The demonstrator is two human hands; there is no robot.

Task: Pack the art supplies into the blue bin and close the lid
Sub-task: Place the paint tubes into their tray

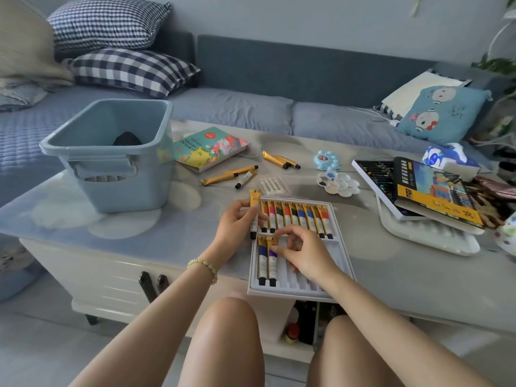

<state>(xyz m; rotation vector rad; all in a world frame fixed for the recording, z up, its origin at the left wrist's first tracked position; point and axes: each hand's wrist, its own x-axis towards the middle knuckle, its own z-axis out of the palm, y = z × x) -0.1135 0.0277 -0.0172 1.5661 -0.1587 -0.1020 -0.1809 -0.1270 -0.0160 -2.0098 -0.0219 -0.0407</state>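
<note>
A white paint tray (332, 275) lies at the table's near edge, with a full upper row of gold tubes and two tubes in its lower row. My left hand (237, 222) grips one gold paint tube (254, 203) upright beside the tray's top left corner. My right hand (304, 254) pinches the top of the second lower-row tube (272, 263). The blue bin (111, 155) stands open at the left with a dark object at its bottom. Loose gold tubes (229, 175) lie between bin and tray, with more loose tubes (280, 160) farther back.
An acrylic colours box lid (209, 148) lies beside the bin. Two palettes (337, 184) sit mid-table. A pastel box (418, 191) rests on a white tray at the right, next to a tissue pack (446, 157). A sofa with pillows runs behind the table.
</note>
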